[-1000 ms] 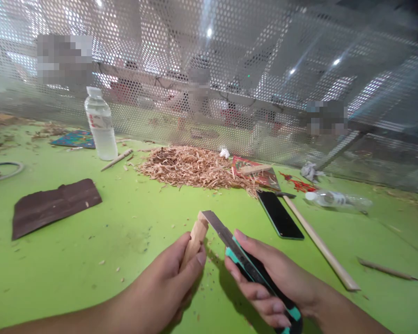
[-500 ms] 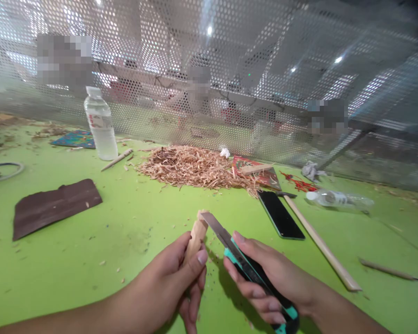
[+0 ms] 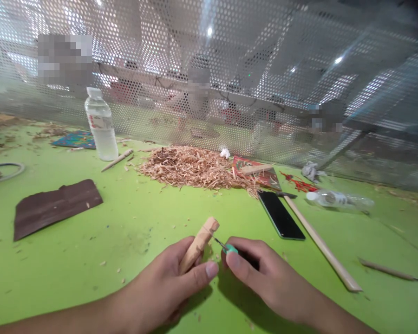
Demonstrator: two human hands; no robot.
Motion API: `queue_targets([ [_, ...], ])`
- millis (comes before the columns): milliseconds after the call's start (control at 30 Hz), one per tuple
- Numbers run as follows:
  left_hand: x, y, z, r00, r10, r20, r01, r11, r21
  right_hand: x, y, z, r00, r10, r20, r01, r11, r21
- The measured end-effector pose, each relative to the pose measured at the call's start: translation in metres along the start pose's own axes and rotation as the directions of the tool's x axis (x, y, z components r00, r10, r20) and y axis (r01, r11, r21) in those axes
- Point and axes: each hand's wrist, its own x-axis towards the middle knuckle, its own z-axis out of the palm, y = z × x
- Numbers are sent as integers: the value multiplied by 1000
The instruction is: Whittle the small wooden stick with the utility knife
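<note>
A short, partly carved wood stick (image 3: 199,243) slants up and to the right out of my left hand (image 3: 177,273), whose fingers wrap its lower end. My right hand (image 3: 256,269) is closed round a black and teal utility knife (image 3: 231,249), most of whose handle the fingers hide. The knife's blade points left at the stick, its tip at or very near the wood just below the top end. Both hands are held low over the green table, a small gap between them.
Behind lies a heap of wood shavings (image 3: 191,167) before a perforated metal screen (image 3: 153,102). To the right are a phone (image 3: 281,215), a hammer (image 3: 320,246), a pencil (image 3: 388,269) and a plastic bottle (image 3: 339,199). Left stand a water bottle (image 3: 102,130) and brown sheet (image 3: 57,206).
My right hand has turned, so the knife now points left instead of up along the left. The stick has tilted to the right in my left hand, with more of it showing.
</note>
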Motion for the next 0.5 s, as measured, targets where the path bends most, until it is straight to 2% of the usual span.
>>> queue_targets([
  [267,3,-1,-3,999,-8,44,10,999,-48,-6,-2,0,996,-63,61,72,983,-168],
  [500,5,-2,-4,999,11,32,-10,999,-41,-9,-5,4,992,-49,118,86,940,-330],
])
